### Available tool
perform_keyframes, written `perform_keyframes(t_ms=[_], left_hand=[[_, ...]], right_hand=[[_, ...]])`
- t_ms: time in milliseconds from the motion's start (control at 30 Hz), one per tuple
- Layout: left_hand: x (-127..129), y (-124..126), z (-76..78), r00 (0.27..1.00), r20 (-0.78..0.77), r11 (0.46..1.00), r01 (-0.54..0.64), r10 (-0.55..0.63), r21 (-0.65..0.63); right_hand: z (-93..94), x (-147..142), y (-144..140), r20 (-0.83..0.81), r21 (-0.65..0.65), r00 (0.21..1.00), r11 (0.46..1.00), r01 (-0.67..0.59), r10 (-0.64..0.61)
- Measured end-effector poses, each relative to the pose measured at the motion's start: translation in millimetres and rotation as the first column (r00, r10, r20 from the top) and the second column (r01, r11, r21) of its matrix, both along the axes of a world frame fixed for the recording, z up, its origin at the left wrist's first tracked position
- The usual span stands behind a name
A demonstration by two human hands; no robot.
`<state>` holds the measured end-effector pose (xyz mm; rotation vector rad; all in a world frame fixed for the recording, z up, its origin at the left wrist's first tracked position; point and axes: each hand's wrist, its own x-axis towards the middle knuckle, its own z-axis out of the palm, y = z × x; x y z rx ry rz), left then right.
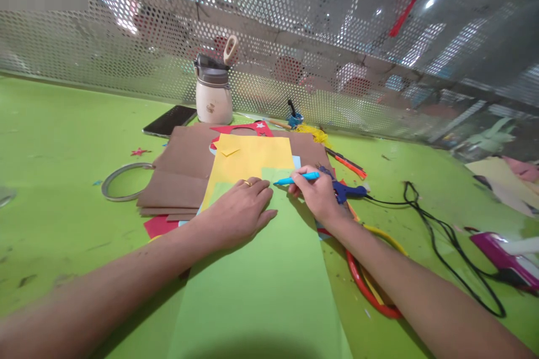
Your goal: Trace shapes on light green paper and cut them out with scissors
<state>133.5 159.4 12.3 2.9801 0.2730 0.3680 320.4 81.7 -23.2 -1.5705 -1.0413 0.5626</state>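
My right hand grips a light blue marker pen, its tip pointing left and down at a sheet of light green paper. Flat on that sheet lies my left hand, fingers stretched toward the pen tip, a ring on one finger. Beneath the green sheet's far end is a yellow sheet with a small cut flap. Both rest on a stack of brown paper. Just beyond my right wrist sits a dark blue glue gun, partly hidden.
A white bottle and a black phone stand near the perforated metal screen. A tape ring lies left. Right are an orange pen, a black cord, a red hoop and a magenta tool.
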Motion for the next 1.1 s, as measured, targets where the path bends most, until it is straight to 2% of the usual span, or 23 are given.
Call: perform_keyframes(t_ms=[1100], left_hand=[[1.7,-1.8,2.8,0.997,-0.067,0.999,-0.032,0.035,0.04]], right_hand=[[5.3,-4.5,-0.8,0.034,-0.012,0.999,1.0,0.015,-0.014]])
